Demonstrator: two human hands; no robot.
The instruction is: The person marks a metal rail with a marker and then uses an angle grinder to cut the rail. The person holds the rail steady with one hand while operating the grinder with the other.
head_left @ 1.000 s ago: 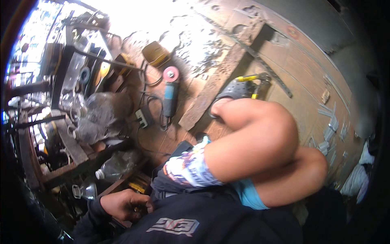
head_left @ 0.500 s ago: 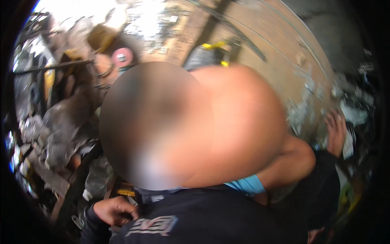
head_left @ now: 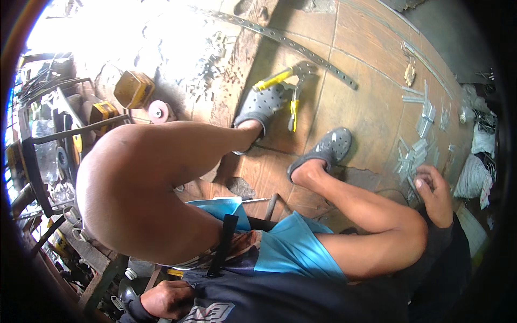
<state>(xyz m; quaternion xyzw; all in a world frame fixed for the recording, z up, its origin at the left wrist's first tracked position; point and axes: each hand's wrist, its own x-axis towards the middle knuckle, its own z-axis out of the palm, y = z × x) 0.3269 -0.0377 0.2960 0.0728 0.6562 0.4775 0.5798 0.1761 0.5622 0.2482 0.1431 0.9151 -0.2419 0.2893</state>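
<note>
Silvery strips (head_left: 413, 159) lie loose on the floor (head_left: 371, 113) around 3 o'clock, right hand (head_left: 435, 195) just beside them and sort of half-curled, can't tell if it's got one. Left hand (head_left: 166, 299) is bunched up narrow at 7 o'clock, can't tell if it's holding anything either, and yellow-handled pliers (head_left: 274, 79) sit by a grey clog (head_left: 254, 107) toward 1 o'clock.

Silvery strips (head_left: 413, 157) lie on the tiled floor (head_left: 369, 105).

Left hand (head_left: 168, 299) curled low, right hand (head_left: 435, 196) stretched outward.
</note>
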